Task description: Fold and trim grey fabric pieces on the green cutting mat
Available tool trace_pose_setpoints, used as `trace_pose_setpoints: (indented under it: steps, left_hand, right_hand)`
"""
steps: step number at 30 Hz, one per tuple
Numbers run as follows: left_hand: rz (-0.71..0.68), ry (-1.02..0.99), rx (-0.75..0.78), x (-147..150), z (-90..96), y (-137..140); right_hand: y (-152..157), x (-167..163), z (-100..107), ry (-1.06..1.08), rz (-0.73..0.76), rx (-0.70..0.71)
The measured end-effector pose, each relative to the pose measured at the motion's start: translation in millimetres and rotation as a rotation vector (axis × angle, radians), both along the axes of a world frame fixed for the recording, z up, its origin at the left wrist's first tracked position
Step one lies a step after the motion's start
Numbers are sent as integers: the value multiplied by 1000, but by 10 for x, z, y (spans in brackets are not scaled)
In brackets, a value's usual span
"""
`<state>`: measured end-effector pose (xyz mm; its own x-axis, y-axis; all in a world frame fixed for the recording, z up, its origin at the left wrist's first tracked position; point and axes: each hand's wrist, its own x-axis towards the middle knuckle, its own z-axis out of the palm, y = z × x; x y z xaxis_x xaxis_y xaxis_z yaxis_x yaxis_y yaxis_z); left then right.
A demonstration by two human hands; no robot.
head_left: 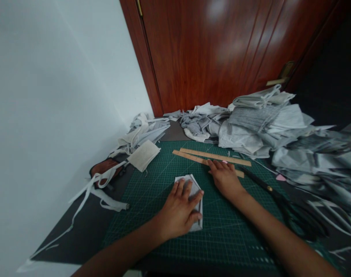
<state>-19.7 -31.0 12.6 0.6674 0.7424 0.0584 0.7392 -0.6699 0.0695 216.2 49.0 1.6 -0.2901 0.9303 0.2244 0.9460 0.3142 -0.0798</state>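
Observation:
My left hand (pixel 179 211) lies flat, fingers spread, on a small folded piece of grey fabric (pixel 196 188) with dark creased edges. That fabric rests on a green cutting mat (pixel 152 192) with a grid. Further off to the right, my right hand (pixel 225 179) is bent over a wooden ruler (pixel 189 156), its fingers closed at the ruler and covering part of it. A second wooden ruler (pixel 218 155) lies just behind, at a slight angle. A bit of pink chalk (pixel 225 162) shows at the right fingertips. Black-handled scissors (pixel 290 207) lie beside my right forearm.
Grey fabric pieces (pixel 262 119) are heaped at the back right. More scraps (pixel 143 130) line the white wall, with a beige folded piece (pixel 144 155) on the mat's edge. White strips (pixel 94 184) trail at left over a brown pouch (pixel 104 171). A wooden door (pixel 210 57) stands behind.

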Motion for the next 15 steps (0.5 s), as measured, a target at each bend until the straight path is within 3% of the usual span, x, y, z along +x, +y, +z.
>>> trace_pose_setpoints:
  steps: [9, 15]
  left_hand:
    - [-69, -33, 19, -54, 16, 67]
    - [-114, -18, -18, -76, 57, 96]
  right_hand:
    - [49, 4, -56, 212, -90, -124]
    - [-69, -31, 117, 356, -85, -143]
